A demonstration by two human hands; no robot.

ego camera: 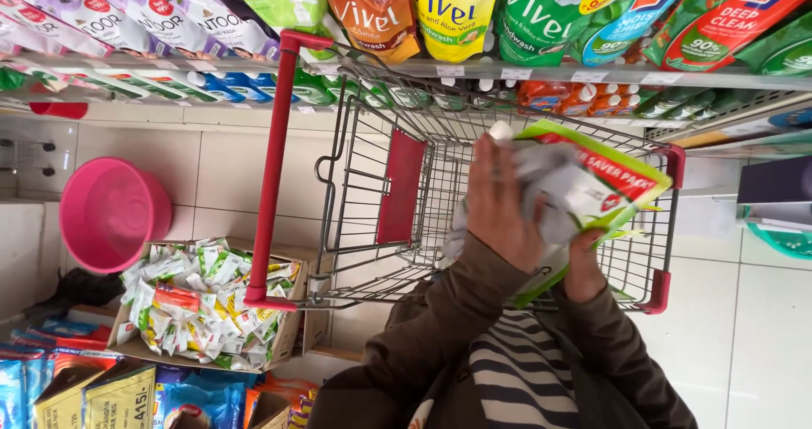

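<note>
At centre right of the frame, above the wire cart (372,133), we grip the soft, light refill pouch (584,188) with left hand (501,205) fingers wrapped around its crumpled middle and right hand (585,268) fingers closed on its lower edge.

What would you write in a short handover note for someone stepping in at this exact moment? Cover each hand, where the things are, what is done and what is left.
Left hand: flat on top of the green and white refill pouch, holding it.
Right hand: grips the same pouch from below.
Position: the pouch is held above the wire shopping cart, which has red trim and stands before the shelf of pouches.
Done: pouch in hand over the cart.
Left: it is not yet lying in the basket. A cardboard box of sachets and a pink tub sit on the floor beside the cart.
</note>
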